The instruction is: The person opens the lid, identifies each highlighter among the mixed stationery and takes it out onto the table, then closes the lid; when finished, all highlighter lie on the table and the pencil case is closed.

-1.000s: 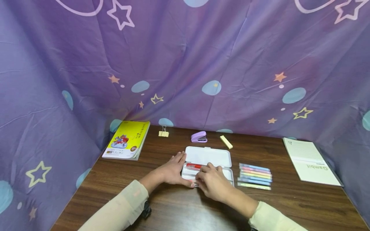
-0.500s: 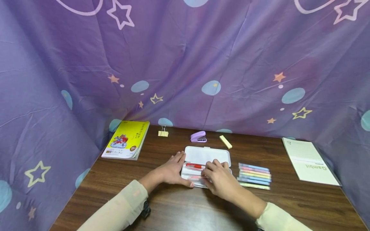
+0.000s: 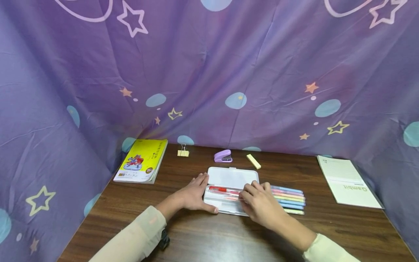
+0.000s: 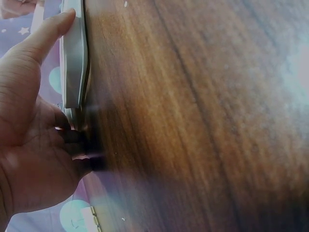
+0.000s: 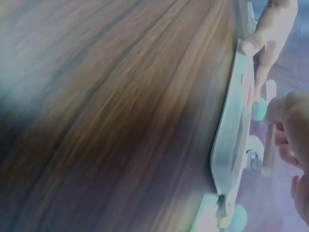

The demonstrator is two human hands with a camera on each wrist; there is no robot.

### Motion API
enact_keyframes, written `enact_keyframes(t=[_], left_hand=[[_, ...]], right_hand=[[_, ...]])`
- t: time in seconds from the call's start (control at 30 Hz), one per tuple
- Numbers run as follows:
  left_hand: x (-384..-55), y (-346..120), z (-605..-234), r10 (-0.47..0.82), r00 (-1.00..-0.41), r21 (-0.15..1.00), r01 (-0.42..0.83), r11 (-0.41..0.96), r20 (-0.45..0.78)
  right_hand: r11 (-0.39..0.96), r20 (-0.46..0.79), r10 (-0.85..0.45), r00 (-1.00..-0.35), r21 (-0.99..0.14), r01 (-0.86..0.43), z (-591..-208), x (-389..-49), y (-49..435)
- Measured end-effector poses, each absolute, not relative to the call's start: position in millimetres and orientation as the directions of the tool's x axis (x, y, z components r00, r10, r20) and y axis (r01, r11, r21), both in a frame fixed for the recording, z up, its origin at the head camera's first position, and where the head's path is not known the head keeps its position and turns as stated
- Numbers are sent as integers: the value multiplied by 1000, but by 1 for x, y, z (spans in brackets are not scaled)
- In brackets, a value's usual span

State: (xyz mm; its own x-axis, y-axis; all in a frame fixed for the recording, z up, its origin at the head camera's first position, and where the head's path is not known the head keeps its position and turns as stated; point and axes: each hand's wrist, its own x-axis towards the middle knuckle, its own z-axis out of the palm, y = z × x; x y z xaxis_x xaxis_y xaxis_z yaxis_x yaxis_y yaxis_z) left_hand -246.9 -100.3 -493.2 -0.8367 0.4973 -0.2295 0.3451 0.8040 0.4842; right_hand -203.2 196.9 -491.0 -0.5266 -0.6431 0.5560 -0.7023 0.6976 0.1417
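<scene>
An open white pencil case (image 3: 233,177) lies on the table with its lid folded back. Inside it is a red-and-clear pen (image 3: 223,190). My left hand (image 3: 195,195) rests against the case's left end, its thumb on the front edge and its fingers extended along the side. In my right hand (image 3: 262,204) a slim pale pen (image 5: 270,145) is pinched between thumb and fingers; the right wrist view shows it held above the case. The right hand covers the case's right end in the head view. Just right of it lie several pastel highlighters (image 3: 292,198).
Along the back stand a yellow-covered book (image 3: 144,160), a binder clip (image 3: 183,153), a purple stapler (image 3: 223,156) and a pale yellow bar (image 3: 253,161). An open notepad (image 3: 348,182) lies at the right on the brown wooden table (image 3: 209,240). Purple cloth (image 3: 196,72) hangs behind.
My right hand has moved right across the case with the pale pen, uncovering more of the red pen and the tray. The left hand stays at the case's left end.
</scene>
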Motion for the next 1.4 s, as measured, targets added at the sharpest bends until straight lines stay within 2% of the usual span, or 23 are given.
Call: enact_keyframes(t=[0.27, 0.77, 1.2, 1.4], left_hand=[[-247, -101, -494, 501, -835, 484, 349, 803, -229], [-245, -99, -492, 484, -840, 479, 329, 814, -245], [-246, -99, -493, 491, -836, 478, 337, 812, -246], [-246, -99, -493, 488, -836, 484, 329, 811, -250]], right_hand=[[707, 569, -633, -524, 151, -691, -492, -198, 224], [766, 497, -601, -627, 133, -629, -492, -184, 281], [760, 518, -614, -596, 185, -623, -506, -172, 317], [772, 488, -614, -620, 207, -602, -512, -168, 322]])
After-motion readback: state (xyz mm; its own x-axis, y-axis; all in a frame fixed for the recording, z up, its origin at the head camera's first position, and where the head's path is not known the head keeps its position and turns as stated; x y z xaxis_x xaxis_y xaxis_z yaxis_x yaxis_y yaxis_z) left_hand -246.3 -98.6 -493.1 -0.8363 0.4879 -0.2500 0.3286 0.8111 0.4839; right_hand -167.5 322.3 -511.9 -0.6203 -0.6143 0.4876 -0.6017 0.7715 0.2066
